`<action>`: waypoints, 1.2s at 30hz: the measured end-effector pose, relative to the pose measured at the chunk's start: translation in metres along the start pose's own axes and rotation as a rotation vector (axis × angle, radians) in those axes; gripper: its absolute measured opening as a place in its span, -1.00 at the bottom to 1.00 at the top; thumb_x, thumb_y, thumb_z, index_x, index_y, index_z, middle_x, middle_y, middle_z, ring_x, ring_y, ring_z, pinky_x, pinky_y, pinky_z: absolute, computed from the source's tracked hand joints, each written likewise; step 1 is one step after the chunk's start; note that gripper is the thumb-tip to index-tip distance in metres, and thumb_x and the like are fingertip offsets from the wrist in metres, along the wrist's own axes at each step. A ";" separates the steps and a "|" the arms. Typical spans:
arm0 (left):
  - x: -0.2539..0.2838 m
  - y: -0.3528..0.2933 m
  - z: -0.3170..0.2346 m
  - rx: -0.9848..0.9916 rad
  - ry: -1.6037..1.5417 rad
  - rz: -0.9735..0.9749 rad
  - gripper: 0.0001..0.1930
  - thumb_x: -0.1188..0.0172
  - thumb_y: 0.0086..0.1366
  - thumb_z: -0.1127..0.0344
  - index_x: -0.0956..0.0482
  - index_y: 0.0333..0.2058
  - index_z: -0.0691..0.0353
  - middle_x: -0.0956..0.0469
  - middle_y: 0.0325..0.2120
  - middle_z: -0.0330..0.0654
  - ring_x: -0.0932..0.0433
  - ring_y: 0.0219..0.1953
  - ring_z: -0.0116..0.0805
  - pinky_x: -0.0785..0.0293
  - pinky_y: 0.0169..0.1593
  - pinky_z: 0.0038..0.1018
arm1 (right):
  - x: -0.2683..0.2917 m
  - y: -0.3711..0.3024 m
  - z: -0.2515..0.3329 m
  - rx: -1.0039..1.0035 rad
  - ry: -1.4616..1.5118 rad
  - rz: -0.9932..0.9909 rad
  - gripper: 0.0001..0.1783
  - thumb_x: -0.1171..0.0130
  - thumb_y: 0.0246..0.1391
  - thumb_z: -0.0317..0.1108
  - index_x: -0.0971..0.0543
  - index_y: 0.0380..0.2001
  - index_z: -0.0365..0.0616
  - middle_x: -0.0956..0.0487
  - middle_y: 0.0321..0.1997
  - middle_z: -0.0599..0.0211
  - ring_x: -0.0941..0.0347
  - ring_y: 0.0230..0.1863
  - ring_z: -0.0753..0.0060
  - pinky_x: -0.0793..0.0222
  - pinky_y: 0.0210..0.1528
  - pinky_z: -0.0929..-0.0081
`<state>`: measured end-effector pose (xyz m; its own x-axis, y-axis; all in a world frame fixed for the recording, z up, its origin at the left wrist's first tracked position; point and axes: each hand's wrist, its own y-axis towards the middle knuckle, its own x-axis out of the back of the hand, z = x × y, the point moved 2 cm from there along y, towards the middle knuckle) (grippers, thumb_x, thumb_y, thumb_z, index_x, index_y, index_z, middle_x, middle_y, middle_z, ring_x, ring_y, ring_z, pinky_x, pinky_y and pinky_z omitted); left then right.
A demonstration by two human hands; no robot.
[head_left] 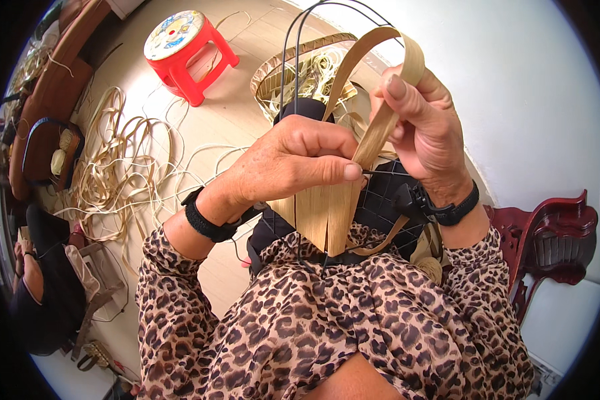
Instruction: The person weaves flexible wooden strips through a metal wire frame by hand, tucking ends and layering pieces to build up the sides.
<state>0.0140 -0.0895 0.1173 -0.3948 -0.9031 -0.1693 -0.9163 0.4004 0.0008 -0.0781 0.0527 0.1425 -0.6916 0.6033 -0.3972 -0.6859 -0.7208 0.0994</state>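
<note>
A flat tan strip (pixel 376 137), like split bamboo or palm, runs between my two hands and curls overhead in a loop. My left hand (pixel 293 160) pinches it between thumb and fingers against a thin black wire. Higher up and to the right, my right hand (pixel 423 123) grips the same strip under its thumb. On my lap lies a black wire frame (pixel 387 223) with a grid of thin wires and tall arched wires at its far end. Side-by-side tan strips (pixel 323 217) cover part of it below my left hand. My fingers hide where the strip meets the wire.
Beyond my lap, a basket (pixel 271 75) holds pale strip scraps. A red stool (pixel 192 63) with a patterned top stands at far left. Loose strips (pixel 117 177) tangle over the floor. A carved dark-red wooden chair (pixel 547 240) is at right. Another person (pixel 47 293) sits at left.
</note>
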 end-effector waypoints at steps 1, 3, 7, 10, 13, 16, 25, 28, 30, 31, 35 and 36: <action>0.000 -0.001 -0.002 -0.006 -0.003 -0.014 -0.82 -0.17 0.18 0.32 -0.52 -0.37 0.34 -0.45 -0.56 -0.39 -0.36 -0.47 -0.67 -0.29 -0.37 -0.68 | 0.001 -0.001 0.000 0.003 0.009 -0.009 -0.83 -0.26 -0.03 -0.26 -0.58 -0.37 -0.07 -0.52 -0.51 0.57 -0.26 -0.60 0.86 -0.13 -0.60 0.84; -0.003 -0.001 -0.005 -0.006 0.004 -0.016 -0.82 -0.18 0.16 0.35 -0.51 -0.34 0.37 -0.48 -0.54 -0.34 -0.39 -0.48 -0.64 -0.30 -0.38 -0.69 | 0.006 -0.001 0.002 0.012 -0.120 -0.088 -0.81 -0.25 -0.03 -0.22 -0.59 -0.40 -0.08 -0.54 -0.52 0.52 -0.26 -0.62 0.83 -0.12 -0.61 0.83; -0.001 0.000 -0.005 0.021 -0.049 0.004 -0.73 -0.17 0.15 0.40 -0.46 -0.21 0.46 -0.57 -0.38 -0.15 -0.50 -0.33 -0.53 -0.39 -0.23 -0.64 | 0.005 -0.001 0.004 0.127 -0.167 -0.067 -0.75 -0.24 -0.02 -0.17 -0.60 -0.47 -0.14 -0.53 -0.55 0.49 -0.28 -0.62 0.74 -0.16 -0.59 0.75; 0.000 0.000 -0.004 0.039 0.024 0.012 -0.68 -0.18 0.13 0.41 -0.44 -0.16 0.47 -0.58 -0.33 -0.08 -0.52 -0.28 -0.48 -0.40 -0.18 -0.61 | 0.006 -0.002 0.008 0.124 -0.221 -0.085 -0.75 -0.23 -0.01 -0.18 -0.59 -0.49 -0.16 -0.52 -0.58 0.48 -0.29 -0.61 0.72 -0.17 -0.59 0.72; -0.001 -0.001 -0.004 0.030 0.030 -0.017 -0.66 -0.19 0.11 0.42 -0.44 -0.14 0.47 -0.58 -0.31 -0.07 -0.53 -0.28 -0.46 -0.40 -0.16 -0.60 | 0.003 -0.005 0.009 0.142 -0.195 -0.142 -0.76 -0.23 -0.01 -0.19 -0.60 -0.48 -0.17 -0.52 -0.59 0.48 -0.29 -0.61 0.72 -0.17 -0.58 0.72; -0.001 -0.001 -0.005 0.042 0.011 -0.022 -0.65 -0.20 0.09 0.43 -0.44 -0.13 0.47 -0.57 -0.29 -0.06 -0.53 -0.26 -0.44 -0.40 -0.14 -0.58 | 0.003 -0.005 0.011 0.144 -0.192 -0.104 -0.75 -0.25 -0.03 -0.19 -0.60 -0.45 -0.17 -0.53 -0.57 0.46 -0.29 -0.61 0.72 -0.17 -0.57 0.73; -0.007 0.000 -0.003 0.054 -0.077 -0.074 -0.69 -0.21 0.06 0.40 -0.51 -0.22 0.47 -0.57 -0.29 -0.06 -0.53 -0.25 -0.39 -0.40 -0.10 -0.57 | -0.015 -0.010 0.021 0.296 -0.415 -0.042 -0.80 -0.21 0.00 -0.28 -0.59 -0.39 -0.20 -0.54 -0.51 0.45 -0.28 -0.59 0.78 -0.17 -0.59 0.79; -0.010 -0.004 -0.006 -0.057 0.083 -0.207 -0.85 -0.17 0.16 0.37 -0.55 -0.33 0.33 -0.46 -0.56 -0.38 -0.37 -0.49 -0.65 -0.26 -0.39 -0.69 | -0.013 -0.008 0.029 0.288 -0.452 0.035 -0.79 -0.20 0.02 -0.27 -0.59 -0.39 -0.20 -0.50 -0.55 0.47 -0.28 -0.59 0.76 -0.20 -0.57 0.79; -0.012 -0.001 -0.009 -0.068 0.167 -0.221 -0.88 -0.17 0.16 0.39 -0.56 -0.35 0.32 -0.46 -0.58 -0.38 -0.36 -0.50 -0.66 -0.25 -0.41 -0.68 | -0.018 -0.012 0.024 0.172 -0.311 -0.007 -0.79 -0.17 0.02 -0.27 -0.59 -0.43 -0.23 -0.53 -0.53 0.40 -0.39 -0.53 0.56 -0.32 -0.51 0.65; -0.013 0.001 -0.011 -0.090 0.248 -0.252 -0.90 -0.16 0.16 0.41 -0.56 -0.37 0.32 -0.45 -0.60 -0.38 -0.36 -0.52 -0.68 -0.25 -0.43 -0.68 | -0.025 -0.015 0.015 0.097 -0.107 -0.122 -0.78 -0.17 0.00 -0.30 -0.58 -0.46 -0.27 -0.58 -0.52 0.32 -0.49 -0.49 0.38 -0.42 -0.47 0.53; -0.019 -0.005 -0.016 -0.108 0.479 -0.346 -0.93 -0.14 0.14 0.47 -0.56 -0.41 0.34 -0.42 -0.68 -0.36 -0.35 -0.60 -0.68 -0.25 -0.52 -0.66 | 0.003 0.009 0.009 0.236 -0.013 0.112 -0.76 -0.09 0.09 -0.23 -0.58 -0.36 -0.18 -0.53 -0.49 0.44 -0.36 -0.50 0.67 -0.33 -0.47 0.73; -0.016 -0.009 -0.012 -0.110 0.533 -0.343 -0.93 -0.13 0.13 0.48 -0.56 -0.41 0.35 -0.44 -0.67 -0.34 -0.37 -0.61 -0.66 -0.26 -0.52 -0.67 | 0.011 0.011 0.011 0.243 -0.031 0.125 -0.76 -0.08 0.11 -0.22 -0.57 -0.34 -0.17 -0.51 -0.49 0.47 -0.31 -0.51 0.73 -0.30 -0.47 0.77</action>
<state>0.0278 -0.0806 0.1314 -0.0309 -0.9416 0.3353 -0.9867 0.0823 0.1400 -0.0959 0.0549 0.1490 -0.7783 0.5274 -0.3407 -0.6264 -0.6894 0.3639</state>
